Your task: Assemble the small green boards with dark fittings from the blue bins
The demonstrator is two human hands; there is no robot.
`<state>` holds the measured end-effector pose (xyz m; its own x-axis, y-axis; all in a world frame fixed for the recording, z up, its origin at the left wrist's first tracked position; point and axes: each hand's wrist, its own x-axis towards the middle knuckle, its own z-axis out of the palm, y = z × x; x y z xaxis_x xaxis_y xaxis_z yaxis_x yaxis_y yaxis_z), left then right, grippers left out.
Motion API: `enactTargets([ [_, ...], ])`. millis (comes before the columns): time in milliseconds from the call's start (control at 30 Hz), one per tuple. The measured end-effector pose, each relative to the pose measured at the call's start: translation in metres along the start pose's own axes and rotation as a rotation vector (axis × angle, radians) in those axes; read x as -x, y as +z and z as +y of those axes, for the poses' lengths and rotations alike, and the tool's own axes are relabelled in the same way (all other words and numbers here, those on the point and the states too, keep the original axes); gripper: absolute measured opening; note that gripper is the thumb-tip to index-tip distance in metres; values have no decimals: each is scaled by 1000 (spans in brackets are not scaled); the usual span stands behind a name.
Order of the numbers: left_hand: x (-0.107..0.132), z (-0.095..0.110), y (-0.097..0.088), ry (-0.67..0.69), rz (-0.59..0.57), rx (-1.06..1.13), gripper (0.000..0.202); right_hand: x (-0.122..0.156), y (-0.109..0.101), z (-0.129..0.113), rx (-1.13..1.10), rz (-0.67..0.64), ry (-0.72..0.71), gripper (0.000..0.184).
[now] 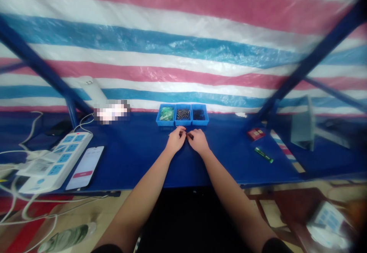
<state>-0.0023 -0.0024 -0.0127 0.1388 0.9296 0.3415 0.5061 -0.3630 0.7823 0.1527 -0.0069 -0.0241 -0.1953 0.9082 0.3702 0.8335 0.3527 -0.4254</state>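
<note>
My left hand (176,139) and my right hand (197,140) rest together on the blue table (137,157), fingertips meeting in a pinch around a small dark part (189,135) that is too small to name. Just beyond them stand three small blue bins: the left bin (166,115) holds green pieces, the middle bin (183,115) small dark metal parts, the right bin (200,115) black parts.
A white power strip (54,159) with cables and a phone (86,167) lie at the left. A red packet (256,133), a green strip (263,155) and a grey stand (302,124) sit at the right. A striped tarp hangs behind, with blue frame posts.
</note>
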Motion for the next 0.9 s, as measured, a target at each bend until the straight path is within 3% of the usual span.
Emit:
enactTargets([
  [200, 0, 3, -1, -36, 33, 66, 15, 0, 1, 2, -69, 36, 17, 16],
  [333, 1, 5, -2, -50, 35, 119, 16, -1, 1, 4, -253, 123, 88, 18],
  [567, 2, 9, -3, -8, 7, 139, 16, -1, -5, 1, -537, 151, 137, 17],
  [900, 2, 8, -3, 18, 12, 113, 19, -2, -5, -1, -655, 178, 151, 22],
])
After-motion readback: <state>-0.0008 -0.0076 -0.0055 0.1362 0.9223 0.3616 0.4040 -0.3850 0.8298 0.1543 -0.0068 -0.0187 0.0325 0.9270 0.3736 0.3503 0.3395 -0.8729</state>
